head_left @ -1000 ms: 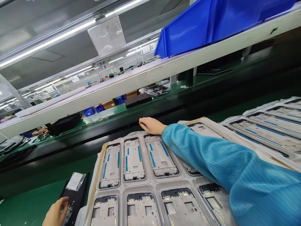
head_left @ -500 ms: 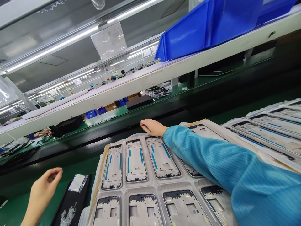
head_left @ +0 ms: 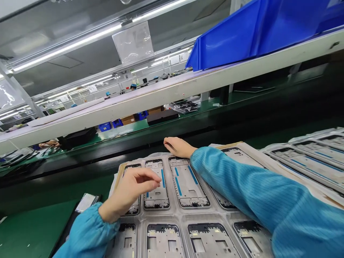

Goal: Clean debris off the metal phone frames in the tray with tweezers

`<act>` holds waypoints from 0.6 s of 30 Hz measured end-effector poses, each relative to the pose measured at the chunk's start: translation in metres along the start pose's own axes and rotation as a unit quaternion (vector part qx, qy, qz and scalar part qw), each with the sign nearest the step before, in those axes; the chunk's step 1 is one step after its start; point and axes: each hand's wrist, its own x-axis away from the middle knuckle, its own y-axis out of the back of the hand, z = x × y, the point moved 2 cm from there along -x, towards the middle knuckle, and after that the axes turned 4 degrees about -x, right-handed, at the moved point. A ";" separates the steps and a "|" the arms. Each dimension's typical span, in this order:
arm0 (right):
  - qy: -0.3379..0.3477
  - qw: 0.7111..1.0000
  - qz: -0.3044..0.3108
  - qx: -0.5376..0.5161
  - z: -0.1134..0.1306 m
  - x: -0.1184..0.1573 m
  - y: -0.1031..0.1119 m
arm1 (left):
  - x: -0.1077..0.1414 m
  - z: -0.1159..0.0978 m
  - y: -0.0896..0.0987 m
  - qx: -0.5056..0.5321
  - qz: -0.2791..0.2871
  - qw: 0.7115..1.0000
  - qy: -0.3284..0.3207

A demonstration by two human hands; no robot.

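My left hand (head_left: pixel 129 190) is above the left part of a clear plastic tray (head_left: pixel 174 213), thumb and forefinger pinched together. Anything between those fingertips is too small to make out. Below it lies a metal phone frame (head_left: pixel 154 200) with blue strips, partly covered by the hand. My right hand (head_left: pixel 179 146) rests at the tray's far edge with its fingers closed, over the top end of another phone frame (head_left: pixel 186 182). What it holds, if anything, is hidden. Several more phone frames sit in the tray's pockets, and my right sleeve covers some of them.
A second tray of frames (head_left: pixel 309 161) lies at the right. On the green bench at left is a black tray (head_left: pixel 66 222) with a small clear packet (head_left: pixel 87 202). A white shelf (head_left: pixel 161 93) crosses ahead, carrying a large blue bin (head_left: pixel 228 39).
My left hand has moved right, from above the green bench and black tray to over the phone frames, its fingers still pinched. My right hand stays at the tray's far edge.
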 end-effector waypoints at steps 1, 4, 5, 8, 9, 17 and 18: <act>0.001 1.000 0.000 -0.001 0.000 0.000 0.000 | -0.001 0.008 -0.005 0.017 0.011 1.000 0.007; 0.000 1.000 0.001 -0.003 0.000 0.000 0.000 | -0.001 0.023 -0.010 0.051 0.032 0.998 0.022; -0.001 1.000 0.001 -0.003 0.000 0.000 0.000 | -0.001 0.025 -0.009 0.058 0.036 0.997 0.026; -0.005 1.000 -0.001 -0.004 0.001 -0.001 0.000 | 0.000 0.025 -0.005 0.070 0.047 0.996 0.033; -0.006 1.000 -0.002 -0.004 0.001 -0.001 0.000 | 0.000 0.025 -0.004 0.072 0.049 0.996 0.034; -0.004 1.000 0.000 0.002 0.002 0.000 0.001 | 0.001 0.027 -0.004 0.083 0.041 0.995 0.031; -0.004 1.000 0.001 0.002 0.002 0.000 0.001 | 0.001 0.027 -0.003 0.083 0.041 0.995 0.032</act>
